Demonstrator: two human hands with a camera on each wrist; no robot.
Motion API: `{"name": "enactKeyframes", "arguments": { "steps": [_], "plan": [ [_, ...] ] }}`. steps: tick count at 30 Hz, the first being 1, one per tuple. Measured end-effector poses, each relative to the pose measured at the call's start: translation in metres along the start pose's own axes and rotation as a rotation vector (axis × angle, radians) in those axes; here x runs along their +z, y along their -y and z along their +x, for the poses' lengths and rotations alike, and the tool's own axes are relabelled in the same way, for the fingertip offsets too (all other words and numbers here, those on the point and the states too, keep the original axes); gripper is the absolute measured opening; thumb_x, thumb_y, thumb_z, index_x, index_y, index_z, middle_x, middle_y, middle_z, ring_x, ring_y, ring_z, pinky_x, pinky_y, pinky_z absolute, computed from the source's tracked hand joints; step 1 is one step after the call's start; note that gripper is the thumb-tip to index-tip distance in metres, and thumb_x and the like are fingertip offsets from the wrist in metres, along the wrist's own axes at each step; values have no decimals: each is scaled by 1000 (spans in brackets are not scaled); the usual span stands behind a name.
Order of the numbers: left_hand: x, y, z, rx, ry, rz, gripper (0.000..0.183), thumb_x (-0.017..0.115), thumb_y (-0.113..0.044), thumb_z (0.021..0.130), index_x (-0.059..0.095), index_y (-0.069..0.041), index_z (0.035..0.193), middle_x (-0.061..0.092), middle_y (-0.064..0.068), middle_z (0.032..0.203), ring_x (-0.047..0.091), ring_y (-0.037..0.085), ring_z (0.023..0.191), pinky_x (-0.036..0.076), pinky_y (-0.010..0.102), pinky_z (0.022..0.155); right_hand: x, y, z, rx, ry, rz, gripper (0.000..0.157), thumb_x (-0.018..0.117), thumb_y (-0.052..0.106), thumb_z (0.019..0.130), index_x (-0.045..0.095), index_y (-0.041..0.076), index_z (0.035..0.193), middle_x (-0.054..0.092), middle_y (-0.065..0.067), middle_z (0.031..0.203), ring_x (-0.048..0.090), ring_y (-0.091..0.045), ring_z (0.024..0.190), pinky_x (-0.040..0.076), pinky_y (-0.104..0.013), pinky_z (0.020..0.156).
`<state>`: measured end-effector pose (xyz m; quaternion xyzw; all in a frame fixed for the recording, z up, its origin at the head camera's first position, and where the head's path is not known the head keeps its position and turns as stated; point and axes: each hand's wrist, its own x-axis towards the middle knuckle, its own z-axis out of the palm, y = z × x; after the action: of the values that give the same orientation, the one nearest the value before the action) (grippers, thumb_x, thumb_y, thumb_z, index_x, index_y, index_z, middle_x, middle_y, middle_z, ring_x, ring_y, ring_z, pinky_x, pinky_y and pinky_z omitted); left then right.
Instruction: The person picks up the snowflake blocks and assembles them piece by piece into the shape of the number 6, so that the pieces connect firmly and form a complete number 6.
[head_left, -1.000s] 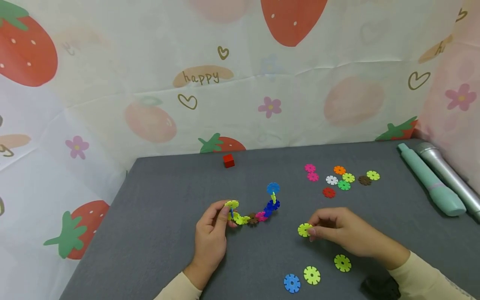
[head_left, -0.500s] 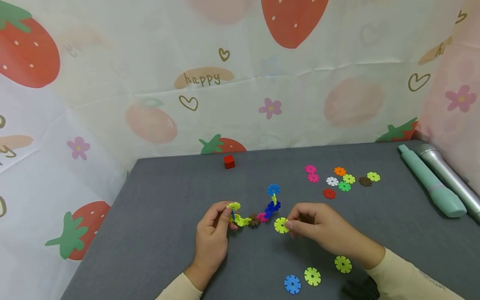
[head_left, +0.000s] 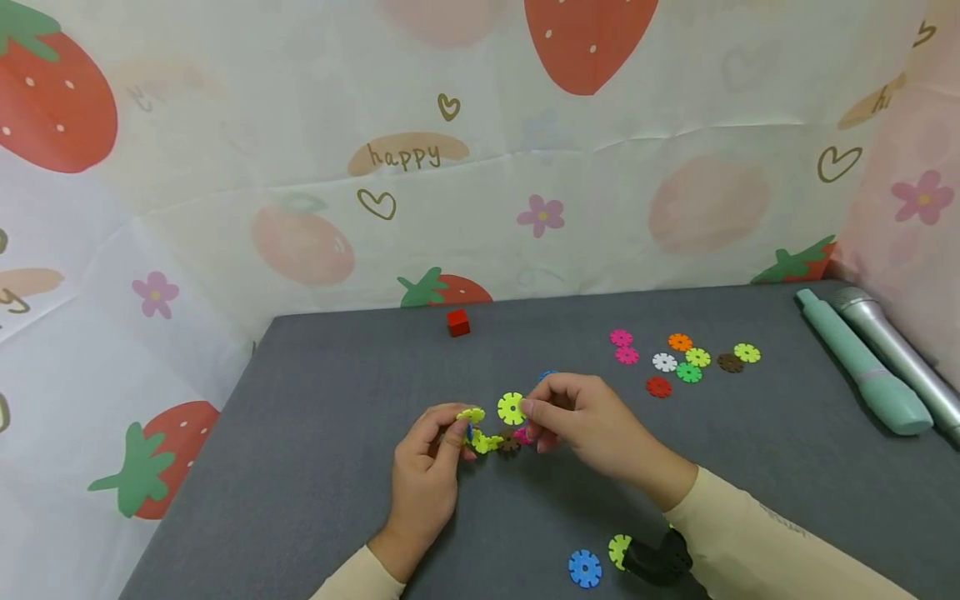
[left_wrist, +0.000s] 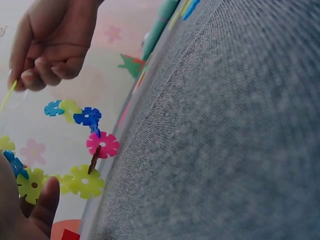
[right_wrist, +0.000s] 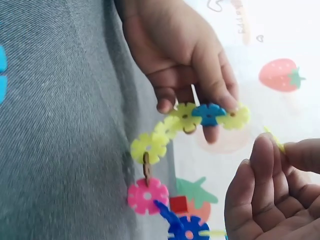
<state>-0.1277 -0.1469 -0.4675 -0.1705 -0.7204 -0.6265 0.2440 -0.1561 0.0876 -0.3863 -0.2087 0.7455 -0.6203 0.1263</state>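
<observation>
My left hand (head_left: 427, 471) pinches one end of a chain of interlocked notched plastic discs. Yellow-green, brown, pink and blue discs make up the chain, and its pink disc (right_wrist: 147, 195) shows well in the right wrist view. Between thumb and fingers my right hand (head_left: 592, 425) pinches a single yellow-green disc (head_left: 511, 408), raised just right of the chain's held end. In the head view this hand covers much of the chain's blue far end. The left wrist view shows the dark blue disc (left_wrist: 87, 116) there. Seen edge-on, the single disc is apart from the chain's end disc (right_wrist: 236, 117).
Loose discs, among them a red disc (head_left: 659, 387), lie at the back right. A blue disc (head_left: 585, 568) lies near the front, beside a yellow-green one partly hidden by a black strap. A red cube (head_left: 458, 323) stands at the back; a green microphone (head_left: 862, 362) lies far right.
My right hand has moved left with the yellow-green disc, from the right side of the table up close to the chain's held end. My left hand has stayed nearly still.
</observation>
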Motion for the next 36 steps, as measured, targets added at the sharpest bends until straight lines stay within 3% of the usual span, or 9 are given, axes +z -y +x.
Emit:
{"name": "enactKeyframes", "arguments": {
  "steps": [9, 16, 25, 36],
  "plan": [
    [0, -2, 0, 16, 13, 2, 17, 69, 2, 106, 79, -8, 116, 74, 7, 117, 70, 30, 89, 62, 33, 68, 13, -2, 13, 58, 17, 63, 18, 69, 13, 109, 73, -3, 101, 71, -15, 86, 70, -26, 75, 63, -39, 74],
    [0, -2, 1, 83, 23, 29, 20, 70, 4, 104, 79, -8, 117, 74, 8, 117, 70, 29, 86, 62, 33, 66, 16, 0, 18, 61, 36, 42, 24, 70, 17, 109, 71, -4, 97, 70, -13, 81, 68, -24, 72, 63, -44, 73],
    [0, -1, 1, 64, 22, 2, 20, 69, 6, 104, 79, -7, 115, 74, 8, 116, 69, 30, 86, 62, 33, 67, 10, 3, 20, 63, 41, 3, 27, 70, 16, 108, 68, -3, 89, 66, -12, 76, 63, -24, 68, 61, -47, 70],
    [1, 1, 0, 147, 28, 7, 25, 69, 16, 99, 78, -2, 114, 73, 17, 117, 70, 36, 89, 61, 31, 65, 13, 3, 23, 86, 75, -7, 25, 70, 15, 108, 68, -4, 91, 68, -12, 77, 64, -22, 69, 59, -34, 67]
  ]
}}
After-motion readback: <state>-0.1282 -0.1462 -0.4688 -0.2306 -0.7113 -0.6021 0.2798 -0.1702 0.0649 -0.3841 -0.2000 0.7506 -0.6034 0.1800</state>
